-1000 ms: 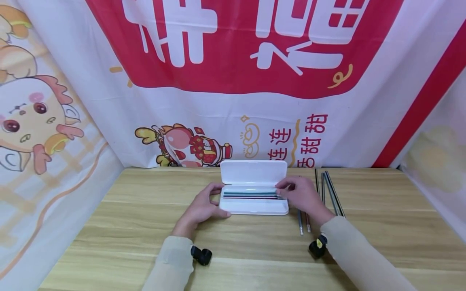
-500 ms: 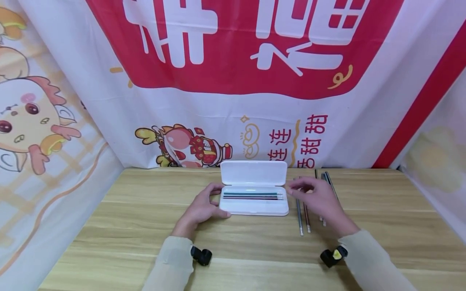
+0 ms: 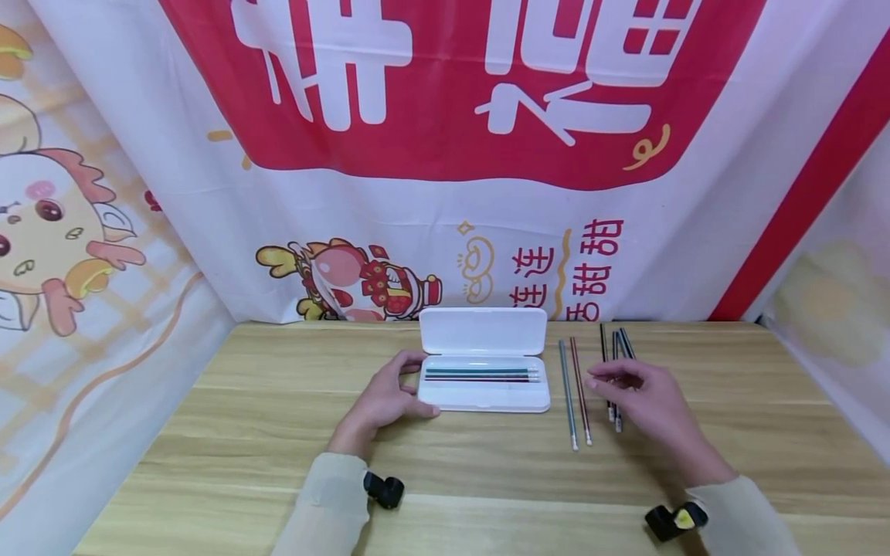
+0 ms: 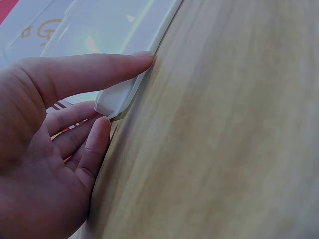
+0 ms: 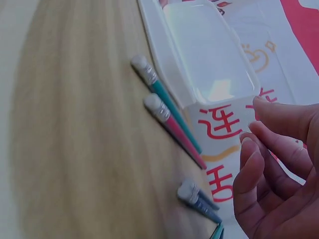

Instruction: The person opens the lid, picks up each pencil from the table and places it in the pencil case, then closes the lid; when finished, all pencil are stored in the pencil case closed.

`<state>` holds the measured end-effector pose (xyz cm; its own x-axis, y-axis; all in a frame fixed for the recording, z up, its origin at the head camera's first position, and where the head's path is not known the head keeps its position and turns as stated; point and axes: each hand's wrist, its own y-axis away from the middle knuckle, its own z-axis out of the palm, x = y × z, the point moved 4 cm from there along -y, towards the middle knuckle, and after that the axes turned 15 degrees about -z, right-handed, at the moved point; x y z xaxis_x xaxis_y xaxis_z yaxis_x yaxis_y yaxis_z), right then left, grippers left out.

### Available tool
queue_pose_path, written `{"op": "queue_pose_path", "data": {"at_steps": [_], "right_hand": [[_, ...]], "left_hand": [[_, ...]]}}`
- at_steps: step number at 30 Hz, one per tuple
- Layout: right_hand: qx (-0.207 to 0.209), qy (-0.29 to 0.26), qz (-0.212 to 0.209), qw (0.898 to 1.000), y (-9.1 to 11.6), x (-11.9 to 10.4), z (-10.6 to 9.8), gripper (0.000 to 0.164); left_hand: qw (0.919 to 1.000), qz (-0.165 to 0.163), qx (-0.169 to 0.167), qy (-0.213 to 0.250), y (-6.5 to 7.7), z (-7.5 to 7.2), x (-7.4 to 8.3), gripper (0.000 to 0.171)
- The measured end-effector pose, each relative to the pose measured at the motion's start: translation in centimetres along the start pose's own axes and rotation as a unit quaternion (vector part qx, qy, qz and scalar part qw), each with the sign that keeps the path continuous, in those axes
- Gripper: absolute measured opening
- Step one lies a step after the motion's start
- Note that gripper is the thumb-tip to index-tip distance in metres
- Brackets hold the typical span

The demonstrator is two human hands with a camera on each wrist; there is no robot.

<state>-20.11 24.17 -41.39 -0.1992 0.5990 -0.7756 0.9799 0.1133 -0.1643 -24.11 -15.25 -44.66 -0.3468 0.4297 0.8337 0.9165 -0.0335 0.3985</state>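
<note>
A white pencil case [image 3: 485,398] lies on the table with its lid [image 3: 483,330] raised at the back. Several pencils [image 3: 480,375] lie side by side inside it. My left hand [image 3: 385,398] holds the case's left end, thumb on the front rim and fingers around the side. To the right of the case are a teal pencil [image 3: 567,394] and a red pencil [image 3: 581,394], eraser ends toward me. Farther right, my right hand [image 3: 643,394] hovers by several dark pencils [image 3: 612,355], partly covering them. Its fingers are loosely bent, with nothing between them in the right wrist view.
The wooden table [image 3: 278,432] ends at the back against a hanging cloth [image 3: 208,232] with red and white print. More printed cloth [image 3: 83,363] hangs at the left side. Each wrist wears a small black camera [image 3: 384,489].
My right hand has left the case's right end, where it was over the pencils inside, and moved right to the dark pencils. The left hand has stayed on the case.
</note>
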Motion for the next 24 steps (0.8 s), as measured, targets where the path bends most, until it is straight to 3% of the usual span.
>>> {"op": "queue_pose_path", "data": {"at_steps": [8, 24], "right_hand": [[0.008, -0.037, 0.064, 0.997, 1.6, 2.3, -1.0, 0.047], [0.007, -0.062, 0.091, 0.994, 3.3, 4.7, -2.8, 0.055]], "left_hand": [[1.0, 0.0, 0.0, 0.002, 0.2, 0.1, 0.1, 0.087], [1.0, -0.002, 0.0, -0.001, 0.2, 0.0, 0.0, 0.088]]}}
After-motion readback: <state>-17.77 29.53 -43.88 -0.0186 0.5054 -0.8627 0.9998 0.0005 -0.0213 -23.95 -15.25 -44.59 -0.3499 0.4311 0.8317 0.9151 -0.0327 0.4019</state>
